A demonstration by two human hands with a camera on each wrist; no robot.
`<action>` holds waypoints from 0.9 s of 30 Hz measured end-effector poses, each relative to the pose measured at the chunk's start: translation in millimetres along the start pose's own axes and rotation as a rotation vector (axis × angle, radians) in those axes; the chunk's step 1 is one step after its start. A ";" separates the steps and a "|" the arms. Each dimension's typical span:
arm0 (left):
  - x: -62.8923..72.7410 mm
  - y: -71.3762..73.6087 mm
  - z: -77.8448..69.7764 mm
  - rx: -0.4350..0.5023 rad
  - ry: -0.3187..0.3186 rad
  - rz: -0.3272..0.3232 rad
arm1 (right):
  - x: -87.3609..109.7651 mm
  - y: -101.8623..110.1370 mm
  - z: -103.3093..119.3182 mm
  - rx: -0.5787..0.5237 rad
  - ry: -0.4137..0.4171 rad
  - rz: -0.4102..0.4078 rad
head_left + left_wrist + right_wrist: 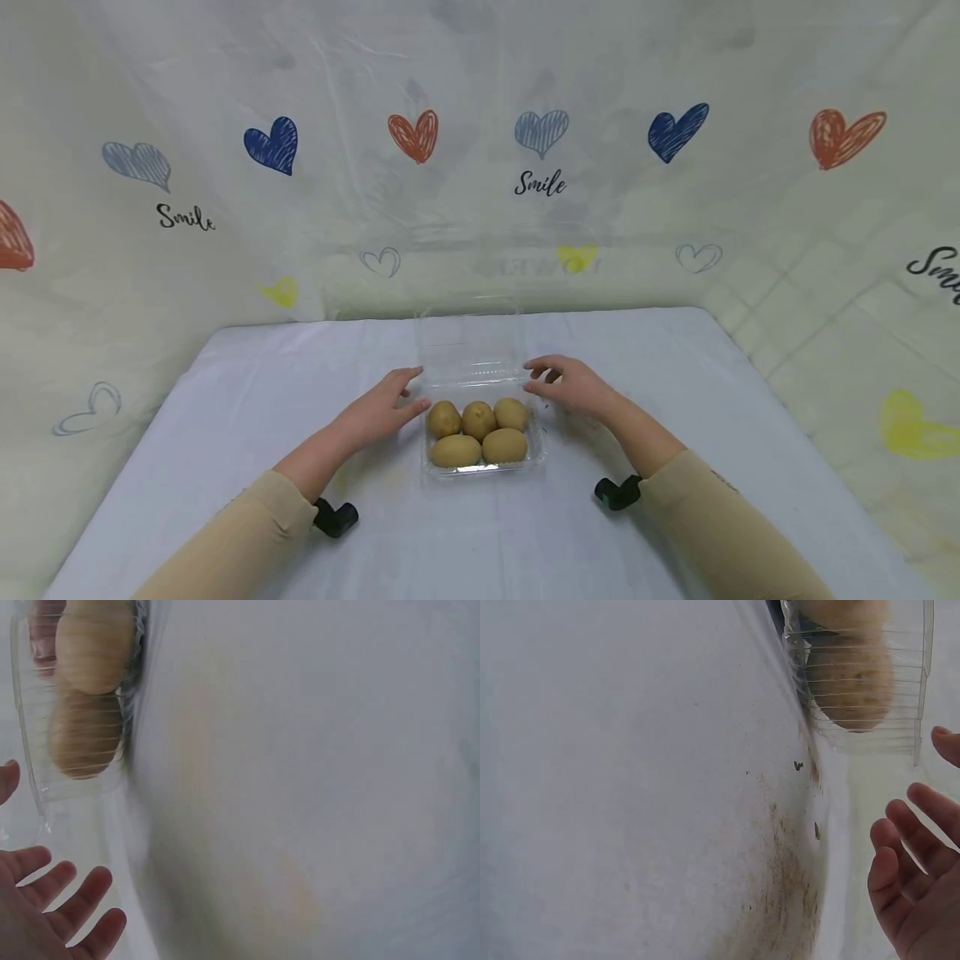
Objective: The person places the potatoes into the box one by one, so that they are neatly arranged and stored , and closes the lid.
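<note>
A clear plastic clamshell box (482,472) sits mid-table with its hinged lid (471,346) raised behind it. Several potatoes (504,446) fill the base, three in the back row and two in front. To the left of the lid is my left hand (381,410), fingers spread near its edge and thumb by the base's back left corner. My right hand (572,385) is at the lid's right side, its fingers loosely bent. Both wrist views show gaps between the box wall and the left fingers (79,904) and right fingers (915,840).
A white cloth (480,542) covers the table. Brown dirt marks (784,877) lie on it to the right of the box. Behind the table hangs a pale sheet (480,50) printed with hearts and "Smile". Black wrist cameras (337,518) are worn under both sleeves.
</note>
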State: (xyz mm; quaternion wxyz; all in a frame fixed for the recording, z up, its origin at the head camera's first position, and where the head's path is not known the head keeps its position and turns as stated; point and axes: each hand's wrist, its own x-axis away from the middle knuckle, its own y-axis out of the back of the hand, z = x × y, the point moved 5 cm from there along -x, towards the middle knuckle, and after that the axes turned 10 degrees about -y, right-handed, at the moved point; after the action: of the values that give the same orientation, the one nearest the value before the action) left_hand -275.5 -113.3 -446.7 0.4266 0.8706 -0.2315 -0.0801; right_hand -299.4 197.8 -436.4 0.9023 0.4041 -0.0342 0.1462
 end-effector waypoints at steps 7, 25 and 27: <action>6.6 3.8 -9.2 0.003 -0.027 -0.053 | 9.4 7.0 2.7 -0.044 0.035 -0.055; 39.4 1.8 -15.5 0.009 -0.074 -0.094 | 43.7 10.6 2.4 -0.036 0.141 -0.026; 42.7 2.1 -17.0 0.017 -0.076 -0.096 | 47.5 11.8 2.5 -0.044 0.143 -0.023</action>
State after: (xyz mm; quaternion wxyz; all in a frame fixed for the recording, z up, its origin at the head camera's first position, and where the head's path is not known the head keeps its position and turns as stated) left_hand -232.9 -122.5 -431.9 0.4056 0.8807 -0.2064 -0.1314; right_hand -257.3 214.6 -417.7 0.9128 0.3729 0.0316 0.1637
